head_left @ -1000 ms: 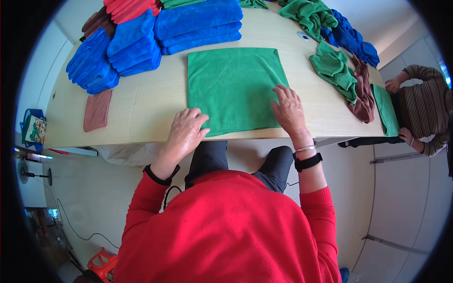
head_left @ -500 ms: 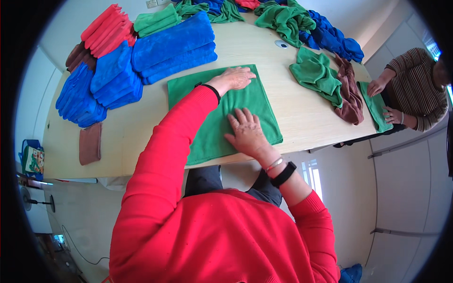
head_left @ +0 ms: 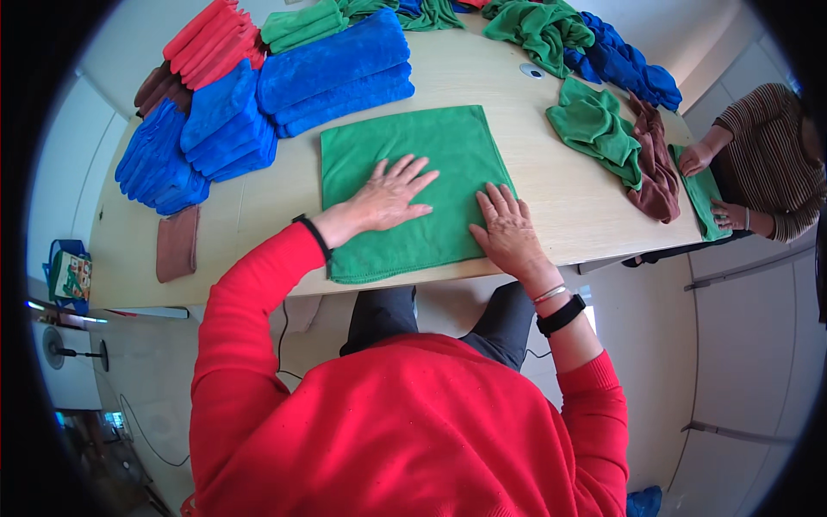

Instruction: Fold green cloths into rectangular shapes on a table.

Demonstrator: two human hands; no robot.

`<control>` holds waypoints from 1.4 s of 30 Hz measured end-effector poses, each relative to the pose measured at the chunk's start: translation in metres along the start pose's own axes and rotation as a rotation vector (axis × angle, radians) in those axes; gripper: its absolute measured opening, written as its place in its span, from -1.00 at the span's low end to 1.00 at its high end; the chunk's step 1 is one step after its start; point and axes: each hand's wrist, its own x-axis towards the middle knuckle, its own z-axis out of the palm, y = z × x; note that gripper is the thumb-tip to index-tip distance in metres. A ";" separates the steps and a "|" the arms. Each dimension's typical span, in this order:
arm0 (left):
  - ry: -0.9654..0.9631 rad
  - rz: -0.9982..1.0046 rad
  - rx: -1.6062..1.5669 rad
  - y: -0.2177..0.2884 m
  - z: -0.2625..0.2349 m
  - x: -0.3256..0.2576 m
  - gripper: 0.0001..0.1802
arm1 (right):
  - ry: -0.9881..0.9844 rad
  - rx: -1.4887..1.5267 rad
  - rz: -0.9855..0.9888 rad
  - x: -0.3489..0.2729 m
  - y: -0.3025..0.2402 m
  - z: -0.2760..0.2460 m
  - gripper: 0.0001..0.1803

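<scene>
A green towel (head_left: 405,138) lies spread nearly flat in front of me, its near edge along the table's front edge. Palm down with fingers spread, my left hand (head_left: 389,195) rests on the towel's middle. My right hand (head_left: 508,231) lies open at the towel's right edge, fingers apart and pointing away from me. Neither hand grips the cloth. Slight creases run across the towel, and its near left corner shows a stitched hem.
Folded blue towels (head_left: 336,73) are stacked beyond the towel, beside red ones (head_left: 211,43). A folded brown towel (head_left: 177,244) lies at left. Crumpled green towels (head_left: 594,125) and a brown one (head_left: 656,164) lie at right, near a co-worker's hands (head_left: 696,158) on green cloth.
My left hand has slid from the towel's far right part back to its middle. My right hand has moved right to the towel's edge. The view has shifted slightly.
</scene>
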 end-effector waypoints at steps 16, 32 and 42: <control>0.113 -0.298 0.148 -0.073 -0.027 -0.053 -0.45 | -0.281 -0.008 -0.081 0.086 -0.048 -0.028 -0.34; -0.093 -0.430 -0.124 -0.119 -0.033 -0.069 -0.11 | -0.344 0.012 -0.055 0.161 0.056 -0.001 -0.21; -0.056 -0.306 -0.149 -0.055 -0.021 -0.057 -0.15 | -0.156 0.162 -0.361 0.143 -0.084 0.033 -0.33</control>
